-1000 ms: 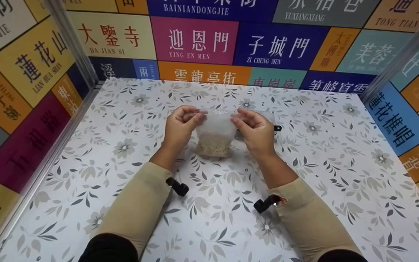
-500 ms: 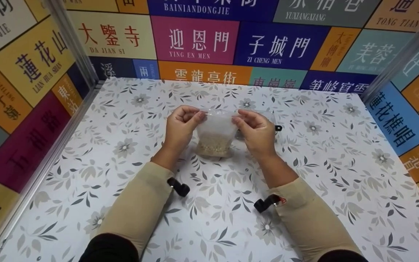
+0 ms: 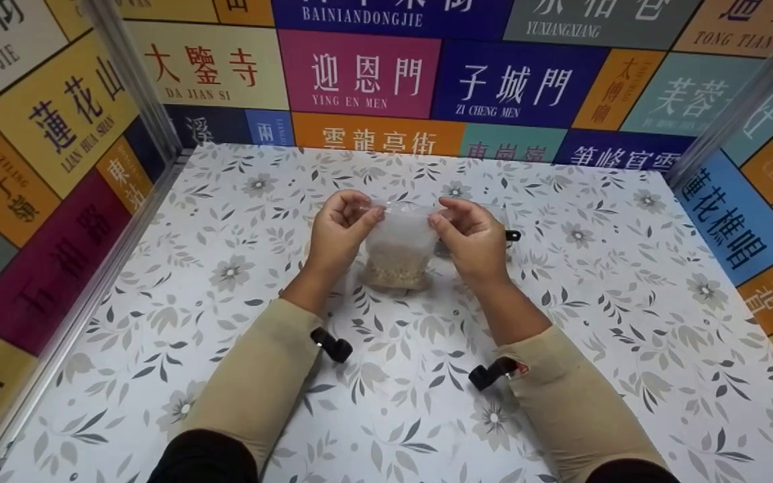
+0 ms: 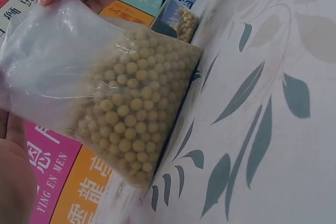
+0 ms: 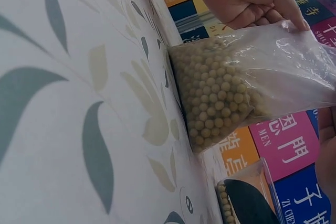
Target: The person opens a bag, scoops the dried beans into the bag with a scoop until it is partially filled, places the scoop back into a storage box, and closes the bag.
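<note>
A clear plastic bag (image 3: pixel 396 258) stands upright on the table, its lower part filled with round, pale yellow beans that look like soybeans (image 4: pixel 136 103). The bag's upper part is slack and cloudy. My left hand (image 3: pixel 337 235) pinches its top left corner between thumb and fingers. At the top right corner my right hand (image 3: pixel 479 245) pinches the plastic in the same way. The bag's bottom rests on the cloth, as the right wrist view also shows. Whether the mouth is sealed, I cannot tell.
Behind my right hand, partly hidden, stands a clear container (image 5: pixel 268 182) with beans and a dark object inside. A black tab with a hole (image 3: pixel 512 235) shows at its right. Sign-printed walls (image 3: pixel 359 74) enclose the floral-covered table (image 3: pixel 400 402).
My left hand has shifted slightly to the right, and the bag has moved a little that way with it. The right hand has hardly moved; both still hold the bag's corners.
</note>
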`<state>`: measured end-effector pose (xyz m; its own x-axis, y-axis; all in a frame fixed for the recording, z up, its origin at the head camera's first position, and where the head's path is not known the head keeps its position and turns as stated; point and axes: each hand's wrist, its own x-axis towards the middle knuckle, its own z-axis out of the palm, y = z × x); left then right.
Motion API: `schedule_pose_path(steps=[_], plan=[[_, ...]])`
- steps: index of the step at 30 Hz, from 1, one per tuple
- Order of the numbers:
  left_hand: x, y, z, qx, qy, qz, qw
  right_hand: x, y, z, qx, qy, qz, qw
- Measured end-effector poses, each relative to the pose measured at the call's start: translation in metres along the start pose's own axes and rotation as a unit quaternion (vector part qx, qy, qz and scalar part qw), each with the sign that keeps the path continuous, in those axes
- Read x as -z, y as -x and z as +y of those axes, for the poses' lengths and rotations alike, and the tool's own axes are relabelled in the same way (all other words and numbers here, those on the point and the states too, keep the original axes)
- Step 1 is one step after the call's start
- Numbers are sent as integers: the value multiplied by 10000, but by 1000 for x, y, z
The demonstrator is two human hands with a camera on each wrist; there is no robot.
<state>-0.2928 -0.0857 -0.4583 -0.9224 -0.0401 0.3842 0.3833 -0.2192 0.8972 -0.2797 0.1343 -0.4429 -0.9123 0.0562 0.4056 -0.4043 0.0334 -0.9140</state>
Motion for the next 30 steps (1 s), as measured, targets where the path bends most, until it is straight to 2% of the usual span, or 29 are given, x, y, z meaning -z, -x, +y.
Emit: schedule_pose_path(steps=[5, 9, 16, 21, 24, 30], plan=[[-8, 3, 6, 328, -625, -328, 9970, -3, 1, -5, -267, -108, -359, 9989], [-11, 4, 9, 382, -921, -316, 9945, -5, 3, -9, -363, 134, -444, 9983], [-11, 4, 9, 354, -797, -266, 9958, -8, 6, -17, -449, 364, -328, 9978], [-14, 9, 22, 397, -692, -231, 9965, -12, 10, -28, -414, 392, -285, 9980], [-16, 12, 30, 359, -724, -212, 9965, -14, 12, -33, -363, 422, -269, 9981], [-16, 13, 32, 353, -985, -229, 9942, -16, 13, -35, -377, 554, -281, 9974]])
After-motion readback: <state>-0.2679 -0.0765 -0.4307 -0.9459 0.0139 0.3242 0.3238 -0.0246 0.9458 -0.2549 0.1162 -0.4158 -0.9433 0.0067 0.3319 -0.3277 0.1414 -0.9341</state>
